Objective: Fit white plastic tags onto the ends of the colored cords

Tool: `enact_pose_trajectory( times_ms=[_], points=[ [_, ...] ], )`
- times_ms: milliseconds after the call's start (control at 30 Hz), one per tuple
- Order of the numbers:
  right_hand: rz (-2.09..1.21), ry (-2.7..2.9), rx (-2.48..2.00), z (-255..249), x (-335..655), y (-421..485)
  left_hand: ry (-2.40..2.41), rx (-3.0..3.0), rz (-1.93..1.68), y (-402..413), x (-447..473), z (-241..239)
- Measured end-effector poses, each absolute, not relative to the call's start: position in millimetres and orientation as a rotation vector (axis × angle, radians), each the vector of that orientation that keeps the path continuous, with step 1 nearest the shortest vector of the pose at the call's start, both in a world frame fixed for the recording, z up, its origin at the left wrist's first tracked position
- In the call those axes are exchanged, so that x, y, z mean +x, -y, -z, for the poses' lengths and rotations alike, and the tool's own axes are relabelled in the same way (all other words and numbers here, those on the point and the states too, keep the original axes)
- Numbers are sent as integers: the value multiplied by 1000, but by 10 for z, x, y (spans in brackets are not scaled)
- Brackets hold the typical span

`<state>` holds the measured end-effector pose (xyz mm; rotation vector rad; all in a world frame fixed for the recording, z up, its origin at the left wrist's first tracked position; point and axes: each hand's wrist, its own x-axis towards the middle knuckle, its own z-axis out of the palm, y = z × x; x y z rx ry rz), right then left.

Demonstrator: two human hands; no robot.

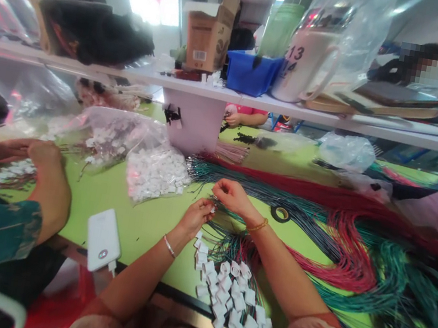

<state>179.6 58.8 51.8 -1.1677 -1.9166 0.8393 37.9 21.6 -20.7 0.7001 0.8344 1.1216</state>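
My left hand (196,217) is closed in a pinch, with a small white connector (214,208) showing at its fingertips. Just above it, my right hand (232,195) is also pinched; whatever is between those fingers is too small to make out. Both hands are close together over the green table (144,230). Below them lies a bunch of wires ending in white connectors (222,293). Long bundles of red wires (353,265), green wires (390,271) and dark wires (312,233) spread to the right.
A bag of white connectors (156,173) lies behind my left hand. A white power bank (103,240) with a cable is near the front edge. A roll of tape (280,213) rests by the wires. At left, a co-worker's arms (48,180) reach over more connectors. A shelf (149,78) crosses above.
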Motion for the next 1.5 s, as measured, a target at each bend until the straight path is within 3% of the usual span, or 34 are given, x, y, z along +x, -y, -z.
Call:
enact_pose_trajectory(
  times_ms=[400,1367,1500],
  points=[
    [-1039,1887,-1248,-37,2087,-298,-750,658,-1129,-216,376,162],
    [-764,1990,-1213,68,2015,-189,-1011,904,-1049,-189,427,219],
    [-979,1956,-1179,-87,2145,-241,-1055,1294,-1254,-32,465,36]
  ],
)
